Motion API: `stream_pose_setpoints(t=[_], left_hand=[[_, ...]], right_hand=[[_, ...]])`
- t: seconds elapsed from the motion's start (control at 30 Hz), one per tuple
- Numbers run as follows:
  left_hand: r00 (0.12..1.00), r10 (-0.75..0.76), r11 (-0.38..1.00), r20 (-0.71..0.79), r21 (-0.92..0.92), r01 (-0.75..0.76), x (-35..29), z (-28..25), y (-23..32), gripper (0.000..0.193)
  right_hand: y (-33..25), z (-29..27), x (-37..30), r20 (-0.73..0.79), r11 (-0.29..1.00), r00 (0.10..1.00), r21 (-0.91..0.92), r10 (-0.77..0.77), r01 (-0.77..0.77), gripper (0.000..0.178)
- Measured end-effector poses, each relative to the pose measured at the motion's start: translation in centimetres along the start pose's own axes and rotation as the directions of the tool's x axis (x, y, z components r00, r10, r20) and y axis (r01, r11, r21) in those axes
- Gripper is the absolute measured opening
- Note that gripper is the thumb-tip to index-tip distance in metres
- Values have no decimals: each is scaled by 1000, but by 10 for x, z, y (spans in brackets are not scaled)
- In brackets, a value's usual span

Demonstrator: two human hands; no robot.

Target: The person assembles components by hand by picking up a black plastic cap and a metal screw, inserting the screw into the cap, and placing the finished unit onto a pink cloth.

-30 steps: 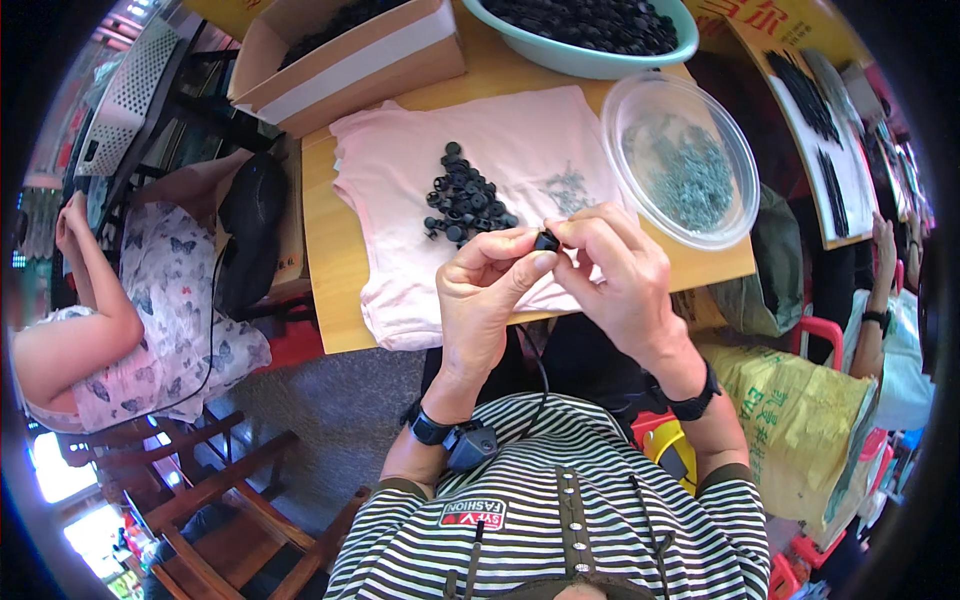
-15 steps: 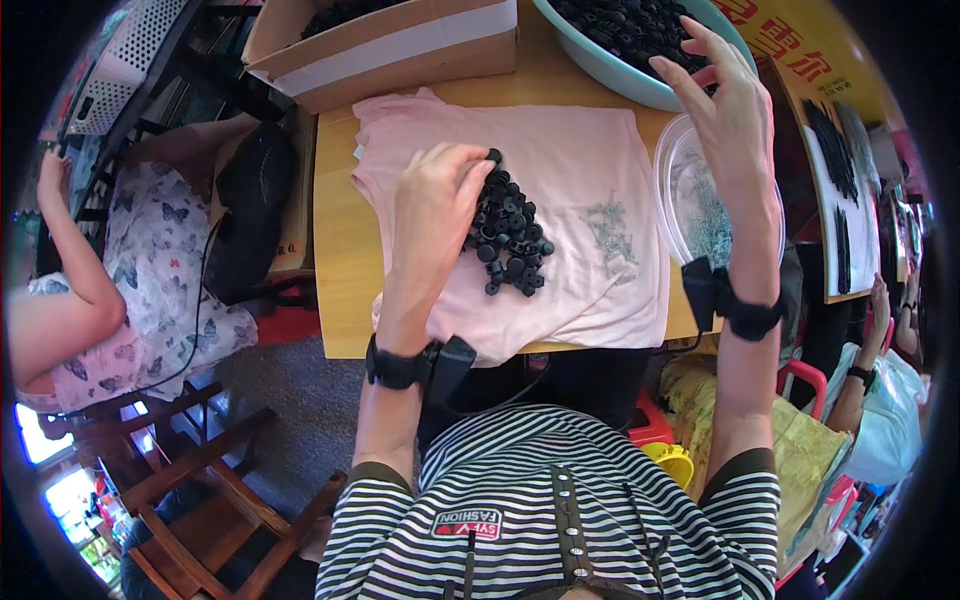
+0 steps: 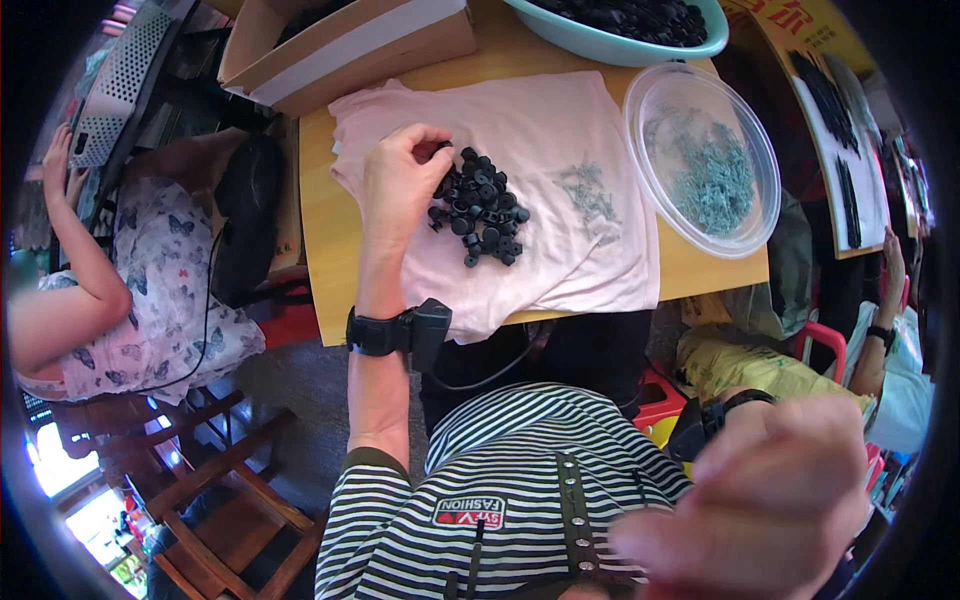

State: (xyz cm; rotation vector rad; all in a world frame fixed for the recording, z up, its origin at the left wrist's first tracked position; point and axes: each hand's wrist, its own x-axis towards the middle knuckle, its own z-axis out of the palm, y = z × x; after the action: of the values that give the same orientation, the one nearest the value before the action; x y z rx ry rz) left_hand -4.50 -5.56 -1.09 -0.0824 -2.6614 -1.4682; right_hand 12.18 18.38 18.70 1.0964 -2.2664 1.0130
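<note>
A heap of small black knob-shaped parts (image 3: 485,215) lies on a pink cloth (image 3: 560,270) spread over the wooden table. My left hand (image 3: 395,185) is at the heap's upper left edge, its thumb and fingers pinched on one black knob-shaped part (image 3: 443,150) that is partly hidden. Close to the camera at the lower right, my right hand (image 3: 750,500) is raised off the table and smeared by motion, so its fingers cannot be made out. Right of the heap, a scatter of small thin silvery pieces (image 3: 590,195) rests on the cloth.
A clear round tub (image 3: 632,130) holds many thin metal pieces. Behind stand a light-blue basin (image 3: 600,45) of black parts and a cardboard box (image 3: 365,50). At the left sits a person in a butterfly-print garment (image 3: 165,250), near a wooden chair (image 3: 235,480). Another person's arm (image 3: 885,310) shows at right.
My right hand has swung from beside the basin down and back toward the camera. My left hand stays by the heap, its fingers more curled. The view has shifted, showing the whole tub.
</note>
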Motion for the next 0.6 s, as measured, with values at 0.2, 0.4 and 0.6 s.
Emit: stream_pose_setpoints(t=[0.2,0.4,0.6], left_hand=[[998,27,949,-60,-312,-45,-24,-16,7,18],[991,82,991,-110,110,-70,-55,-33,-3,21],[998,42,965,46,257,-52,-65,-39,7,20]], right_hand=[[-36,4,-20,-91,996,992,5,90,-90,21],[-13,38,-39,-249,967,937,11,-245,256,34],[30,43,-37,-57,991,998,130,3,5,21]])
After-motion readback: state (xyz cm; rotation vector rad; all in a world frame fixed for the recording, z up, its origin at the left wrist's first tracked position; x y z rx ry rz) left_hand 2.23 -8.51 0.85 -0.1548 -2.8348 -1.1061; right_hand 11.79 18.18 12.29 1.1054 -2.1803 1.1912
